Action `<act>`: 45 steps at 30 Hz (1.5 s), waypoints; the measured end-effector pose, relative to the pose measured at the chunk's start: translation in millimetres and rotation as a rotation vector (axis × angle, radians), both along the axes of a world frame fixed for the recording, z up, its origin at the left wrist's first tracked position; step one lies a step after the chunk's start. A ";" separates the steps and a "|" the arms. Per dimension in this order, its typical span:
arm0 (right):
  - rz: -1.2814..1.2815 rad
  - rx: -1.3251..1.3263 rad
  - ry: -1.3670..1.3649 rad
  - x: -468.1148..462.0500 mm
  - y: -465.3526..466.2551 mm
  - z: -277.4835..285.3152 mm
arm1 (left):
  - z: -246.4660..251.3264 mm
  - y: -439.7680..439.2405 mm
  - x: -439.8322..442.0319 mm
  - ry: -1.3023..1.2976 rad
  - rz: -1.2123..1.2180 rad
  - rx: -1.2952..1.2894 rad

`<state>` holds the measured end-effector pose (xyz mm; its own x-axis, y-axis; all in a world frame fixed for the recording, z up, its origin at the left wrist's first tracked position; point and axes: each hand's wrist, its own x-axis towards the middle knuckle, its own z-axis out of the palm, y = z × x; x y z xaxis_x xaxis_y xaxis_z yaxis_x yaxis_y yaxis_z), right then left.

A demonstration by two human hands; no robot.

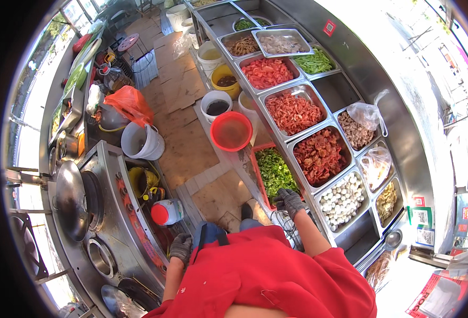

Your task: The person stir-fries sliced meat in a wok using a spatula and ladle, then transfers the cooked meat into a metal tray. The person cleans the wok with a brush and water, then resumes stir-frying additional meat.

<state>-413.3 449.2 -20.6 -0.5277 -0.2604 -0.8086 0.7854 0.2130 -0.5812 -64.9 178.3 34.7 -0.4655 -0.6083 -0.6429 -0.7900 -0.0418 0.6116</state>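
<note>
My left hand (181, 247), in a grey glove, hangs beside the stove's front edge with its fingers curled; whether it holds anything cannot be told. My right hand (290, 202), also gloved, is over the near end of a red basket (260, 179) of chopped green vegetables (275, 169), at the counter's edge; its grip is unclear. Right of it, steel pans hold small whitish eggs (343, 198), dark red sliced meat (319, 157), lighter red meat strips (293, 113) and pinkish-red pieces (266, 73). A steel tray of pale slices (280, 41) rests across other pans.
On the left stand a steel stove (126, 238), a wok (71, 200) and a white bucket (142, 141). A red basin (231, 131), a yellow bucket (225, 81) and white buckets line the counter's foot. Cardboard (190, 151) covers the floor. A red-lidded container (167, 212) stands near the stove.
</note>
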 end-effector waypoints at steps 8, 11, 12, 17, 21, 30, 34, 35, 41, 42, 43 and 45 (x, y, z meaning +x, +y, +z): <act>0.152 -0.007 -0.070 -8.3 -72.6 -20.1 | -26.6 -40.9 0.0 -0.046 -0.045 -0.158; 0.252 -0.019 -0.071 -7.0 -121.8 -20.3 | -24.4 -68.2 -9.2 -0.052 0.081 -0.017; 0.271 -0.050 -0.093 -8.3 -138.2 -19.1 | -27.5 -85.4 -16.7 -0.082 -0.054 -0.184; 0.405 -0.022 -0.066 -28.4 -225.6 -11.5 | -35.8 -143.0 -22.3 -0.029 0.143 -0.216; 0.331 -0.057 -0.040 -71.7 -281.5 -0.4 | -51.6 -181.3 -19.2 -0.067 0.206 -0.172; -0.064 -0.184 -0.001 -243.4 -334.7 8.2 | -58.8 -228.1 -51.9 0.108 0.332 0.022; -0.440 -0.248 0.184 -391.9 -364.0 -24.8 | -63.6 -262.0 -94.0 -0.001 0.330 -0.061; -0.542 -0.213 0.251 -428.3 -370.0 -35.2 | -61.4 -271.2 -102.8 -0.023 0.313 -0.053; -0.787 -0.184 0.232 -583.5 -384.3 -95.5 | -75.4 -322.8 -188.4 -0.130 0.127 0.028; -0.767 -0.157 0.206 -593.6 -383.7 -102.1 | -78.2 -327.9 -199.9 -0.114 0.120 0.033; -0.780 -0.070 0.185 -601.9 -383.8 -106.2 | -80.6 -332.3 -210.6 -0.088 0.121 0.054; -0.695 -0.032 0.200 -608.3 -383.0 -107.6 | -83.9 -340.5 -228.9 -0.063 0.110 0.044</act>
